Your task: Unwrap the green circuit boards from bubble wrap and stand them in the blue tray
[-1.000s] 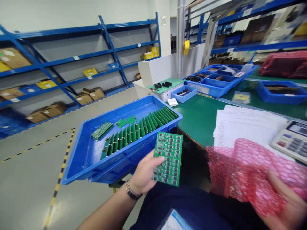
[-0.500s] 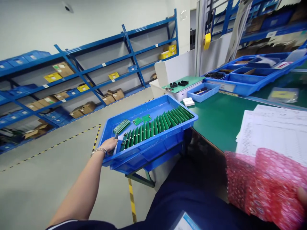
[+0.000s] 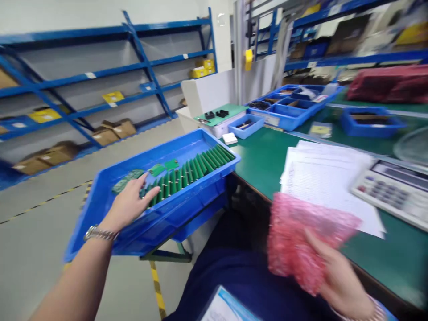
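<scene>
L hand (image 3: 129, 207): open, not gripping (fingertips at green boards (image 3: 172, 183)).
Under L hand: blue tray (image 3: 187, 211).
R hand (image 3: 337, 285): clenching pink bubble wrap (image 3: 301, 240).
Past R hand: papers (image 3: 324, 187).

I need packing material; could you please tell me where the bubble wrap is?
In the head view, the right hand holds the bubble wrap at lower right, just below the papers.

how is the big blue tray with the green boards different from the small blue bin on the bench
The tray is much larger than the bin. The tray holds green circuit boards in a leaning row, while the bin holds a few long, dark pieces. The tray sits past the bench edge, while the bin rests on the green bench top. Both are blue, open-topped and rectangular.
</scene>
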### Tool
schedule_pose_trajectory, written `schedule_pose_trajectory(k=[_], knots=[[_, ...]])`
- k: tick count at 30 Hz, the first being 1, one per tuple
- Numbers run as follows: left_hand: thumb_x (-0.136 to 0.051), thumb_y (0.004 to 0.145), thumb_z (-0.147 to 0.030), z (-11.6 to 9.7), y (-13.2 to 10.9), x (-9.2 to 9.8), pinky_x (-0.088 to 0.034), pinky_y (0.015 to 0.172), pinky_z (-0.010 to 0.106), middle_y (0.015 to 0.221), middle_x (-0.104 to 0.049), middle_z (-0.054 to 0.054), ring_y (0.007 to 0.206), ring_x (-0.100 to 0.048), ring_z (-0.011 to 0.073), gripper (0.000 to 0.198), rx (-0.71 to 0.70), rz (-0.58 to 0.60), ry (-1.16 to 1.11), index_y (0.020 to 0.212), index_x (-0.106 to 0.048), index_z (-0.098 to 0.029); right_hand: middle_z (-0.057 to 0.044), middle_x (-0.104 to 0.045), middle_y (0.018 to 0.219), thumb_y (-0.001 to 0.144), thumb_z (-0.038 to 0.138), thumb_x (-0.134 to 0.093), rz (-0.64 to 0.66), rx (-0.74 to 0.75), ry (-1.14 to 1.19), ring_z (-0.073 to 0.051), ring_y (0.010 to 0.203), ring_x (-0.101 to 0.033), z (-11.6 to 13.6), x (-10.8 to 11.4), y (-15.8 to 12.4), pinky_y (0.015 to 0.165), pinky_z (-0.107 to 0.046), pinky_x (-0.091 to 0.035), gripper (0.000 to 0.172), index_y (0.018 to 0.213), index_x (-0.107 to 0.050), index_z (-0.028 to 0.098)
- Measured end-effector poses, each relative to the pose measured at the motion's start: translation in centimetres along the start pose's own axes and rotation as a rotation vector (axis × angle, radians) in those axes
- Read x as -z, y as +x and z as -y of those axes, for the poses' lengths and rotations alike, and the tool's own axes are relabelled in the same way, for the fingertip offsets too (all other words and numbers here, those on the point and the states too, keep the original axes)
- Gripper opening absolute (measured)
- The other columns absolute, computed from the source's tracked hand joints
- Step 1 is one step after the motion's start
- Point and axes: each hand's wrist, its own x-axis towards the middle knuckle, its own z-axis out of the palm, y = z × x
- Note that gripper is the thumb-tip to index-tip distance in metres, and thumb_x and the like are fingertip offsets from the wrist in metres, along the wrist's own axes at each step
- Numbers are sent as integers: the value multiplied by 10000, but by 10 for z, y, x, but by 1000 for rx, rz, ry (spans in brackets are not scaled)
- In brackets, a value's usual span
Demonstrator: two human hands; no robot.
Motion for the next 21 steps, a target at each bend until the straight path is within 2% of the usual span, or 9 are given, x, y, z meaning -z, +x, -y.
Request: schedule_pose_trajectory(k=[3,6,9,11,13,16,18,20,21], knots=[[-671,682,-398,-81,-26,-33,-286,1034,376,1375,-396,104,1239,-386,280,809,-600,436,-708,1382,-298,-238,-89,-693,925,764,327,-629,270,-128,11,-223,840,-658,1,-23,-15,823,-366,-511,276,968,-669,146],[-714,595,-494,-155,-52,-82,-202,1068,389,1388,-377,129,1279,-327,288,921,-851,815,-1082,1372,-325,-189,-92,-692,921,736,320,-652,375,-124,-55,-212,855,-655,3,-31,-37,833,-350,-491,295,970,-671,142],[-597,616,-644,-194,-78,-129,-335,979,411,1189,-570,118,1105,-513,292,817,-898,1337,-1174,1267,-480,-163,-78,-701,845,659,317,-718,244,35,-182,-217,800,-663,12,-22,-63,783,-345,-505,286,894,-693,156],[-663,580,-594,-197,-94,-148,-418,876,394,1004,-642,75,961,-580,283,699,-937,1559,-1016,1125,-586,-164,-65,-700,782,620,294,-750,26,200,-263,-214,743,-663,25,-6,-75,750,-347,-516,247,820,-693,160],[-752,531,-458,-190,-104,-155,-463,764,346,904,-637,35,827,-596,242,623,-968,1558,-800,1070,-596,-188,-60,-695,769,619,269,-756,-204,324,-267,-208,706,-656,44,16,-82,725,-358,-525,247,824,-673,160],[-670,647,-301,-177,-100,-142,-445,606,254,803,-589,-8,617,-534,138,453,-862,1354,-607,1078,-556,-218,-41,-670,761,640,263,-740,-394,472,-220,-182,642,-630,74,53,-90,654,-344,-534,313,918,-627,173],[-562,730,-245,-175,-90,-124,-422,607,232,783,-569,-13,607,-497,115,310,-792,1255,-568,1038,-569,-209,-10,-643,801,657,261,-724,-583,743,-306,-144,672,-605,88,66,-97,669,-277,-521,302,933,-608,218],[-528,755,-234,-178,-81,-106,-417,692,239,819,-578,-1,704,-504,132,233,-772,1192,-565,973,-601,-194,-3,-612,994,686,249,-698,-773,1092,-574,-146,872,-584,88,62,-105,797,-256,-486,367,1029,-577,292],[-525,761,-240,-181,-79,-99,-412,735,248,838,-587,5,755,-508,146,219,-770,1179,-564,958,-610,-193,-6,-564,1133,701,247,-683,-775,1246,-780,-164,1021,-534,82,54,-106,898,-282,-440,450,1117,-533,327]])
